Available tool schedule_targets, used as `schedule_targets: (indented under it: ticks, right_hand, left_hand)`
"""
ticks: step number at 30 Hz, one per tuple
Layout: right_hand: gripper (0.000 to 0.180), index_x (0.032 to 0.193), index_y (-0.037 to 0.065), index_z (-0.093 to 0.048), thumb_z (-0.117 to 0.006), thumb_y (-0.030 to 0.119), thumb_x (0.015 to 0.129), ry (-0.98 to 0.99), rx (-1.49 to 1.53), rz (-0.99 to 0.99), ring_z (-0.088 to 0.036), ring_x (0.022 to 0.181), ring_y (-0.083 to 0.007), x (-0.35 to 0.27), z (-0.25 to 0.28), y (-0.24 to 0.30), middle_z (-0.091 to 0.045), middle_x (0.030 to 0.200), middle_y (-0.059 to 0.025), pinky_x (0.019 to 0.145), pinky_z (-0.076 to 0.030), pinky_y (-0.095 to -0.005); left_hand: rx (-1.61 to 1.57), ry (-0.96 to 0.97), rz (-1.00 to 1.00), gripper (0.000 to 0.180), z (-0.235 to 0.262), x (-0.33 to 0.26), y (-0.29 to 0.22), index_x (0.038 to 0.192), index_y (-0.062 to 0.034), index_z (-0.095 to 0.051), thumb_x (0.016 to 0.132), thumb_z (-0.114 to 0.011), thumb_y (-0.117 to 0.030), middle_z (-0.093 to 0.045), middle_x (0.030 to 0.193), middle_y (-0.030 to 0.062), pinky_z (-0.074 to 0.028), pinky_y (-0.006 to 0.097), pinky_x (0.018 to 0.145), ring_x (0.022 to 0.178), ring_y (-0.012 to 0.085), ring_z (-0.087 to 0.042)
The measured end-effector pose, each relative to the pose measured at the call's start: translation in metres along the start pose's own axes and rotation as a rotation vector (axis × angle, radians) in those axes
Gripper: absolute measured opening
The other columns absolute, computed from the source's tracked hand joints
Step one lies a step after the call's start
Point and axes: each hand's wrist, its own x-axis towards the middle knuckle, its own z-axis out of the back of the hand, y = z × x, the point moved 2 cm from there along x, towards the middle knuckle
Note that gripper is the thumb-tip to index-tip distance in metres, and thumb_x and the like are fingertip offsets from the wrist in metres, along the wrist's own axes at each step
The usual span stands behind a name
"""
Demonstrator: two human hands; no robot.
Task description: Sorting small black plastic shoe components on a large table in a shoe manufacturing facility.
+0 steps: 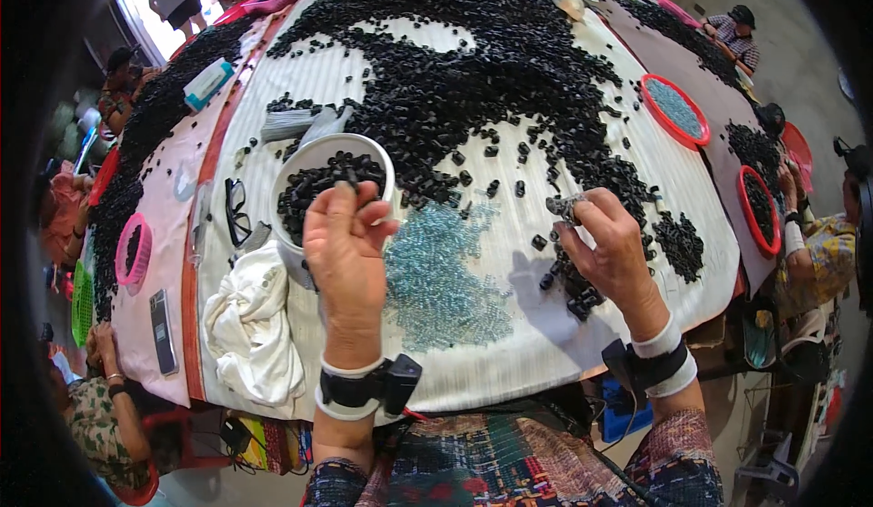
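Observation:
My left hand [346, 248] hangs over the near right rim of a white bowl [389, 166] filled with small black pieces [314, 193]. Its thumb and fingers are bent together, with a small black part [346, 186] at their tips. To the right, my right hand [607, 245] pinches a small dark grey piece [564, 208], raised over the white tabletop; its exact kind is too small to tell. Between my hands lies a spread of clear bluish little pieces [446, 280]. Loose black parts [573, 293] lie below my right hand.
A large heap of black parts [491, 61] covers the far table. Left of the bowl lie eyeglasses [237, 211], a white cloth [255, 325] and a phone [163, 331]. A red tray [675, 111] holds bluish pieces. Other people work along both sides.

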Motion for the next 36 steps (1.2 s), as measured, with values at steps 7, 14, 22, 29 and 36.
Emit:
schedule_targets:
  ticks: [7, 14, 22, 29, 36]
  right_hand:
    - [0.02, 0.092, 0.0, -0.057, -0.065, -0.001, 0.073, 0.163, -0.032, -0.067, -0.059, 0.078, -0.032, -0.02, -0.022, -0.025, -0.058, 0.087, -0.0143, 0.068, -0.05, -0.0376]
    - [0.023, 0.097, 0.005, -0.056, -0.058, 0.002, 0.074, 0.334, -0.242, 0.046, -0.056, 0.081, -0.0272, -0.023, -0.053, -0.019, -0.056, 0.081, -0.0084, 0.073, -0.047, -0.0383]
    - [0.02, 0.095, 0.003, -0.054, -0.057, -0.001, 0.076, 0.134, -0.017, 0.138, -0.056, 0.074, -0.0316, -0.005, -0.033, 0.025, -0.054, 0.078, -0.013, 0.064, -0.048, -0.0399]
    - [0.019, 0.095, 0.001, -0.053, -0.057, -0.002, 0.076, 0.162, 0.022, -0.1, -0.058, 0.079, -0.0328, -0.023, -0.023, -0.007, -0.056, 0.083, -0.0151, 0.07, -0.049, -0.0399]
    - [0.032, 0.105, 0.002, -0.051, -0.063, 0.007, 0.076, 0.406, 0.083, -0.015, -0.057, 0.085, -0.0324, -0.02, -0.06, 0.016, -0.055, 0.091, -0.0145, 0.074, -0.05, -0.0403]
  left_hand:
    - [-0.08, -0.182, 0.053, 0.036, 0.01, 0.011, -0.006, 0.116, -0.0035, -0.045, 0.096, -0.05, -0.033, -0.065, 0.095, 0.0126, -0.057, 0.029, 0.058, 0.073, 0.0167, -0.065]
    - [0.034, 0.207, 0.177, 0.021, -0.011, -0.013, 0.008, 0.107, -0.0023, -0.056, 0.094, -0.053, -0.019, -0.064, 0.085, 0.0093, -0.054, 0.028, 0.051, 0.063, 0.0139, -0.063]
    - [0.297, 0.426, 0.539, 0.021, -0.021, -0.041, 0.049, 0.104, -0.0002, -0.055, 0.086, -0.063, -0.008, -0.064, 0.089, 0.0104, -0.056, 0.024, 0.055, 0.072, 0.0135, -0.065]
    - [0.258, 0.335, 0.456, 0.015, -0.013, -0.034, 0.05, 0.101, -0.0008, -0.056, 0.089, -0.06, -0.01, -0.064, 0.088, 0.0101, -0.056, 0.024, 0.056, 0.07, 0.0133, -0.065]
    - [0.257, 0.346, 0.476, 0.018, -0.014, -0.035, 0.05, 0.101, 0.0004, -0.056, 0.088, -0.061, -0.011, -0.064, 0.087, 0.0097, -0.054, 0.023, 0.057, 0.071, 0.0128, -0.063]
